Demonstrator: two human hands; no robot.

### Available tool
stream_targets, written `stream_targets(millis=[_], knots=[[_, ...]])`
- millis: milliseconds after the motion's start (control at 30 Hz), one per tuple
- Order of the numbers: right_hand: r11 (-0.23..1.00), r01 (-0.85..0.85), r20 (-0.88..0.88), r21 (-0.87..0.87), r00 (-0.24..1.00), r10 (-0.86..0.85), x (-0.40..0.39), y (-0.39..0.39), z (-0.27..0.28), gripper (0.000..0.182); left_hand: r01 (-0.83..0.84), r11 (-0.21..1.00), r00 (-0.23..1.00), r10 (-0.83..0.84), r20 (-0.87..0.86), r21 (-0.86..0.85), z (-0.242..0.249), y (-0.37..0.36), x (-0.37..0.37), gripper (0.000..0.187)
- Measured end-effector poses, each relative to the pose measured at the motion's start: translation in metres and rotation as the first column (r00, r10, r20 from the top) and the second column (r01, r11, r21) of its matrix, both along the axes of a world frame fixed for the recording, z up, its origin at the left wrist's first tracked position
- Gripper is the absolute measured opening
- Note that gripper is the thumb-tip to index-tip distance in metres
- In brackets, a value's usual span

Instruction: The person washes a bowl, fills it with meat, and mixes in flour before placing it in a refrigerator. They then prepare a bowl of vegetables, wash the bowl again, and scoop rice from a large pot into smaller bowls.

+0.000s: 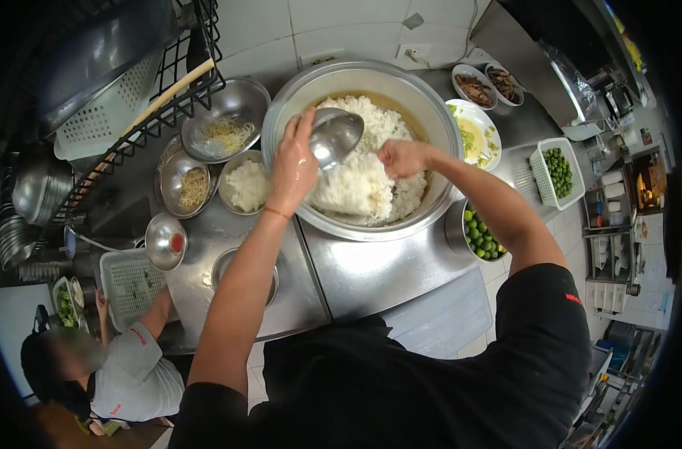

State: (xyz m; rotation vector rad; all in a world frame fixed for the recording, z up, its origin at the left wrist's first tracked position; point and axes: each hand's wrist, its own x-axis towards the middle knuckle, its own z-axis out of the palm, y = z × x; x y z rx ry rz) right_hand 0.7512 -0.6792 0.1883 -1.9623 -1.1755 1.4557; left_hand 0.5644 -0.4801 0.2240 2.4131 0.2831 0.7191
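A wide metal pot stands on the steel counter, with white rice heaped in it and brownish liquid at the far edge. Over the rice, my left hand grips a small shiny metal bowl, tilted inside the pot. To the right of that bowl, my right hand is closed in a fist just above the rice. What its fingers hold, if anything, is hidden.
Left of the pot are bowls with noodle-like strands, sprouts and rice. Limes fill a container and a white basket at right. A co-worker stands lower left; a wire rack hangs upper left.
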Motion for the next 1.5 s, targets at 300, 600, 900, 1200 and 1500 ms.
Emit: stream_targets(millis=[300, 600, 900, 1200, 1500], knots=[[0.994, 0.041, 0.931, -0.106, 0.355, 0.084, -0.039, 0.025, 0.175, 0.017, -0.216, 0.008, 0.930, -0.303, -0.208, -0.976, -0.007, 0.032, 0.039, 0.069], [0.994, 0.023, 0.957, 0.110, 0.267, -0.112, -0.030, 0.038, 0.093, 0.014, -0.184, 0.070, 0.971, -0.145, -0.192, -0.980, -0.004, 0.029, 0.035, 0.061], [0.986, 0.153, 0.942, -0.066, 0.334, 0.011, 0.005, 0.018, 0.008, 0.019, -0.051, 0.219, 0.997, -0.049, -0.064, -0.974, -0.018, 0.038, 0.052, 0.044], [0.991, -0.105, 0.528, 0.079, 0.848, 0.048, -0.080, 0.013, -0.041, 0.020, -0.037, 0.233, 0.994, -0.087, -0.059, -0.972, -0.018, 0.039, 0.049, 0.047], [0.999, 0.032, 0.277, 0.002, 0.960, -0.031, -0.027, 0.005, 0.060, 0.018, -0.160, 0.376, 0.929, -0.256, -0.269, -0.912, -0.027, 0.048, 0.048, 0.051]])
